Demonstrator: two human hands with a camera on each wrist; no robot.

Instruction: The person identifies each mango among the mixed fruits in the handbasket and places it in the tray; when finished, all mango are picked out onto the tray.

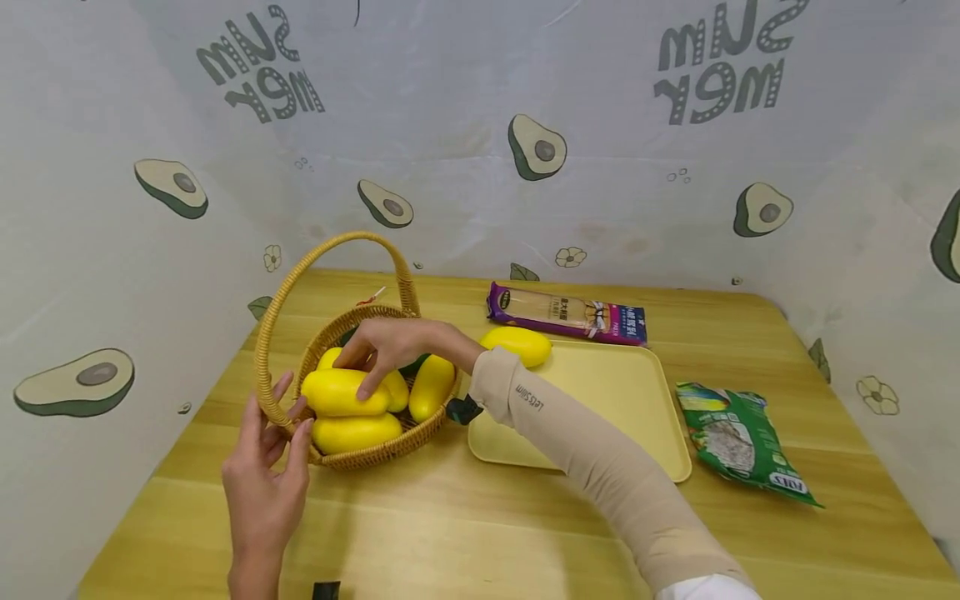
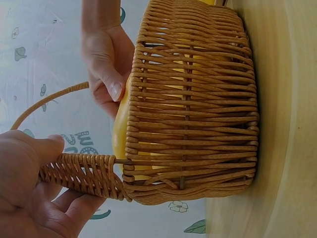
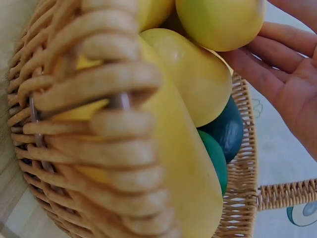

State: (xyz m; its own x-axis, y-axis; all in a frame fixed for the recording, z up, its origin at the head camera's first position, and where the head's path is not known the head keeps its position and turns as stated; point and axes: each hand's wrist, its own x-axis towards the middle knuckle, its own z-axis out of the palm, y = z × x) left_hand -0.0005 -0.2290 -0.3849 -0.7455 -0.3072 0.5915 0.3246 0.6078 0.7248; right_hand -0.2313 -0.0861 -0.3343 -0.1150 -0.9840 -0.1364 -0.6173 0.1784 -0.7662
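Observation:
A wicker basket (image 1: 375,457) with a tall arched handle (image 1: 264,350) stands at the left of the table, filled with several smooth, oblong yellow fruits, mango-like in shape. My left hand (image 1: 267,479) grips the base of the handle, thumb on one side and fingers on the other, as the left wrist view shows. Over the basket, my right hand (image 1: 393,346) holds the top yellow fruit (image 1: 337,393) between thumb and fingers. Another yellow fruit (image 1: 356,434) lies below it. Dark green things (image 3: 230,134) sit deeper in the basket, mostly hidden.
A cream tray (image 1: 615,400) lies right of the basket, partly under my right forearm. At its back left corner is one yellow fruit (image 1: 517,345). A pasta packet (image 1: 566,315) lies behind the tray, a green bag (image 1: 742,442) to its right. Something red-tipped (image 1: 371,297) lies behind the basket.

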